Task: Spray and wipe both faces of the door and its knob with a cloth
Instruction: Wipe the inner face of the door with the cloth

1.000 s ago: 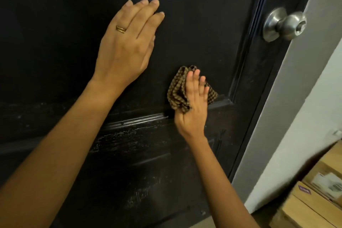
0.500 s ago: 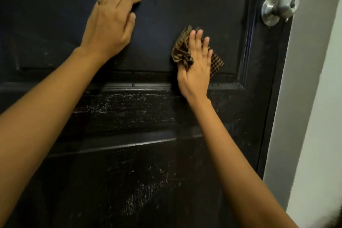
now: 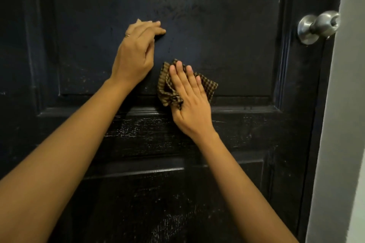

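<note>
A black panelled door [image 3: 227, 35] fills the view, its lower rail scuffed with pale streaks. A round steel knob [image 3: 318, 26] sits at the door's right edge. My right hand [image 3: 189, 100] presses a crumpled brown checked cloth [image 3: 167, 89] flat against the bottom of the upper panel, fingers straight. My left hand [image 3: 136, 53], wearing a ring, rests against the panel just up and left of the cloth, its fingers bent with the tips on the door. No spray bottle is in view.
A grey-white door frame or wall [image 3: 343, 124] runs down the right edge of the view, next to the knob. The moulded rail [image 3: 246, 108] crosses the door just below the cloth.
The cloth and my right hand slid left along the bottom of the upper panel. My left hand now sits lower and nearer the cloth. The view has shifted, so the knob sits further right.
</note>
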